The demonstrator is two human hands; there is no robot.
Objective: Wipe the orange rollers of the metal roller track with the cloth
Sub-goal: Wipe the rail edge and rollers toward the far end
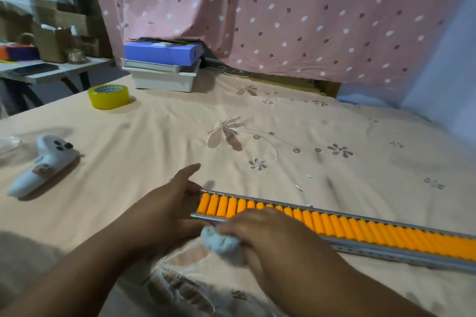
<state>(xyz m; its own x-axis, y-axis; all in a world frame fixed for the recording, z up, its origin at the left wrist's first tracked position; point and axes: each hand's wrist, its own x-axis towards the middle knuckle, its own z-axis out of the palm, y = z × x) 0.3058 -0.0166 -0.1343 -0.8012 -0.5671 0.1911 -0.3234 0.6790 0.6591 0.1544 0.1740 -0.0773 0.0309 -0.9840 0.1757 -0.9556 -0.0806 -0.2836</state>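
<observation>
A long metal roller track (401, 252) lies on the beige embroidered bedsheet, running from the centre toward the right edge. Its orange rollers (360, 230) fill the channel side by side. My left hand (170, 203) holds the track's left end, fingers against the metal rail. My right hand (268, 231) is closed on a bunched grey cloth (221, 242) and rests over the rollers near the left end, covering a few of them. The cloth hangs over the track's near rail.
A white game controller (43, 162) lies at the left, a yellow tape roll (109, 96) behind it. Stacked white trays with a blue box (162, 64) stand at the back. A pink dotted curtain (283, 13) hangs behind the bed.
</observation>
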